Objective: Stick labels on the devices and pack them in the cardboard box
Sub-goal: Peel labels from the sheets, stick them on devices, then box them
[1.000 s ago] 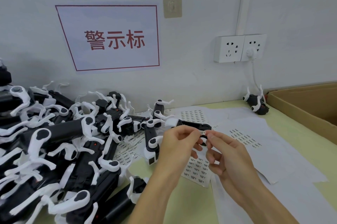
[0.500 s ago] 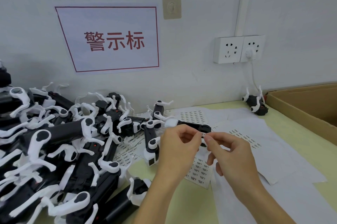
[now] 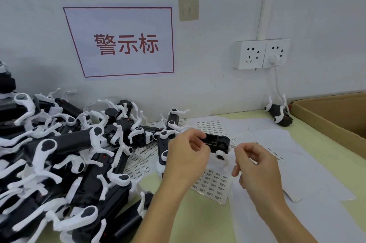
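Hands [image 3: 188,155] parted, device [image 3: 216,142] lengthwise left-right

Wall sign [image 3: 120,41]: red "警示标". Label sheet [image 3: 213,183] print unreadable.

My left hand [image 3: 188,155] covers the held device's [image 3: 216,142] near end; the label [image 3: 232,146] print is unreadably small. At three o'clock, the frame cuts off the cardboard box [image 3: 334,118].

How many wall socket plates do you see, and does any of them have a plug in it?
2, mounted side by side on the wall. The left socket plate has no plug in it. The right socket plate holds a white plug. None seems hidden.
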Available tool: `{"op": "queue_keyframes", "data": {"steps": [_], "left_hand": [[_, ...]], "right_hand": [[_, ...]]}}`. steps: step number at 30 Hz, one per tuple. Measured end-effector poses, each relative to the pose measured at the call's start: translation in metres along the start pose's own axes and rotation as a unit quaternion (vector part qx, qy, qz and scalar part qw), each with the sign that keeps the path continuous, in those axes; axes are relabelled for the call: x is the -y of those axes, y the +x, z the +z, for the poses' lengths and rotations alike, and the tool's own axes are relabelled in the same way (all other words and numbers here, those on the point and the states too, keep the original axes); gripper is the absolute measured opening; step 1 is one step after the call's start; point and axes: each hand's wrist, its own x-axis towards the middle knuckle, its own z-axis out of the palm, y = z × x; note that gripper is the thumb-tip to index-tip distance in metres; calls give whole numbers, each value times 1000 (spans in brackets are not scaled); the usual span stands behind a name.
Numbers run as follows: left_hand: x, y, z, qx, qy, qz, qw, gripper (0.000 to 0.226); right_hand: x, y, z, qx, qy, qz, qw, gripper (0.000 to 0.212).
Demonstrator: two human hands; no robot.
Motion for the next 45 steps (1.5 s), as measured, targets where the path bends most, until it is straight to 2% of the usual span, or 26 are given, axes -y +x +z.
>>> {"op": "queue_keyframes", "data": {"steps": [2, 5, 7, 9, 11, 15, 18, 20, 22, 23, 26, 31, 38, 45], "left_hand": [[3, 6, -3, 16, 115, 79, 990, 34], [5, 22, -6, 83, 269, 156, 947, 60], [6, 35, -4, 141, 342, 145, 918, 73], [7, 46, 1, 218, 400, 101, 885, 79], [9, 53, 8, 247, 446, 85, 856, 72], [8, 59, 13, 169, 490, 150, 842, 31], [4, 59, 12, 144, 482, 145, 852, 32], [-2, 54, 8, 118, 414, 118, 895, 37], [-8, 45, 2, 117, 268, 50, 955, 36], [-10, 40, -1, 114, 197, 15, 974, 34], [-7, 21, -5, 95, 59, -62, 992, 32], [-3, 9, -10, 89, -113, -140, 980, 33], [-11, 13, -13, 113, -292, -194, 930, 49], [-10, 17, -21, 138, -374, -186, 898, 43]], "right_hand": [[-1, 0, -1, 5, 3, 4, 1000, 17], [-1, 1, -1, 11, 3, 3, 1000, 22], [-1, 2, 0, 10, 5, 4, 1000, 25], [-1, 2, -1, 8, 7, 5, 1000, 27], [-1, 1, -2, 6, 9, 4, 1000, 27], [0, 2, -3, 3, 16, 3, 1000, 21], [0, 3, -5, -5, 24, 1, 1000, 19], [1, 3, -6, -7, 29, -4, 1000, 19], [2, 3, -7, -5, 33, -12, 999, 19], [3, 3, -8, 0, 34, -18, 999, 19], [9, 3, -9, 16, 36, -48, 998, 20], [31, 4, -11, 65, -22, -127, 989, 20], [89, 29, 6, 132, -116, -234, 956, 14], [114, 48, 17, 235, -171, -222, 931, 17]]}}
